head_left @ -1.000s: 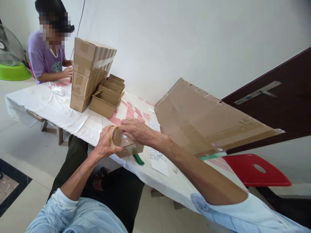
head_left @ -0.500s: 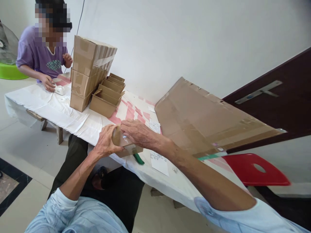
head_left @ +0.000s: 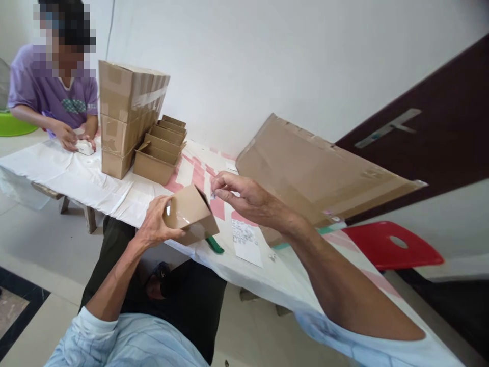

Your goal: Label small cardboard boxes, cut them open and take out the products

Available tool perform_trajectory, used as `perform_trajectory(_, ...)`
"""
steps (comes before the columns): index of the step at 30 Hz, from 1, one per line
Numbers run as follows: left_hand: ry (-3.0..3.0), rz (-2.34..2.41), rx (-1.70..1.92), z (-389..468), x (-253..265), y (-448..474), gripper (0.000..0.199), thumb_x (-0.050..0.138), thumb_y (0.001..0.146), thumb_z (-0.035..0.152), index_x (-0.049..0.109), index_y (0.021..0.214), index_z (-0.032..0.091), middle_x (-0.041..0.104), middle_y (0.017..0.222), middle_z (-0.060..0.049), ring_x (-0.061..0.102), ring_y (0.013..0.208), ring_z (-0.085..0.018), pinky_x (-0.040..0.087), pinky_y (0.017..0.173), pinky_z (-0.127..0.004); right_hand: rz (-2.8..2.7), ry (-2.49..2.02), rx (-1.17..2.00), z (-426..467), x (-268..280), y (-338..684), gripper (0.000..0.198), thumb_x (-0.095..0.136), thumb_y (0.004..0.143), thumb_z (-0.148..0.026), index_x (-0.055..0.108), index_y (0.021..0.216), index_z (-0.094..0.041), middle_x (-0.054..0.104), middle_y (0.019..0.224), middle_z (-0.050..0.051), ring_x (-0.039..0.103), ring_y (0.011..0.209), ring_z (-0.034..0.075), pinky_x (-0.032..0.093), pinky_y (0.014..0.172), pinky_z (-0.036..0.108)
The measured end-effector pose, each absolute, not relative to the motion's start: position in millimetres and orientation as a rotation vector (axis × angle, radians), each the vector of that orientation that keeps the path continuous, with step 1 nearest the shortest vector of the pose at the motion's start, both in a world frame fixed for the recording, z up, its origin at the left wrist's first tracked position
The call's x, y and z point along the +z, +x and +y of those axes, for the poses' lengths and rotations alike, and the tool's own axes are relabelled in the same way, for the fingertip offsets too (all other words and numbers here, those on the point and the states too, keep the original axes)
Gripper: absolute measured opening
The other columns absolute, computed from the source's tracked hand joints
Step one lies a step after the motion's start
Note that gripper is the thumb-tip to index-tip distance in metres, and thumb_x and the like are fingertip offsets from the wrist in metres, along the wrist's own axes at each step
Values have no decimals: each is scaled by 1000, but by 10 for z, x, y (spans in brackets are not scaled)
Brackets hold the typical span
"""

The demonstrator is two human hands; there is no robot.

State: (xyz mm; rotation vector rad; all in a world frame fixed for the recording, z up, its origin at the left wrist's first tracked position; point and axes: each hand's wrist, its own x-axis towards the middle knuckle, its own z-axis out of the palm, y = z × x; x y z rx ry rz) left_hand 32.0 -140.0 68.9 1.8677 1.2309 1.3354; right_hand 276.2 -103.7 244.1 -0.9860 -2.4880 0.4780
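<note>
My left hand [head_left: 155, 223] grips one end of a small brown cardboard box [head_left: 193, 214], holding it tilted over the table's front edge. Shiny transparent tape covers part of the box's side, and a dark gap shows along the flap at its far right end. Apart from the box, to its right, my right hand [head_left: 244, 199] is raised with thumb and fingers pinched together. Something tiny may be between those fingertips, too small to name. Just below the box lies a curved green handle [head_left: 215, 245], its other end hidden. A sheet of paper with small marks [head_left: 247, 244] lies beneath my right wrist.
Taped cartons [head_left: 116, 97] stand stacked at the left, beside several open boxes [head_left: 155, 165]. A large cardboard sheet [head_left: 290, 168] leans at the back right. A red stool [head_left: 393, 244] stands right. Across the table, a person in purple [head_left: 57, 92] handles a white object [head_left: 84, 147].
My right hand has lifted off the box and moved right, fingers pinched. The box has turned in my left hand, showing its right end. The person opposite has brought both hands to the white object.
</note>
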Motion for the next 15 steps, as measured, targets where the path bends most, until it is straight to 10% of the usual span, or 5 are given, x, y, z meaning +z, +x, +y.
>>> perform_trajectory(11, 1573, 1213, 1118, -1174, 463, -422, 141, 101, 58, 61, 29, 173, 24, 33, 181, -20, 37, 163, -48, 49, 124, -57, -1883, -1558, 389, -1167, 1511, 4782, 20, 58, 93, -44, 57, 87, -25, 62, 82, 2, 55, 77, 20, 46, 73, 34)
perform_trajectory(15, 1478, 1289, 1010, -1108, 541, -485, 136, 100, 51, 75, 38, 168, 44, 52, 173, 6, 44, 159, -43, 47, 128, -53, -1792, -1666, 442, -1297, 825, 5245, 20, 59, 88, -45, 57, 84, -25, 67, 82, 3, 60, 80, 22, 49, 76, 36)
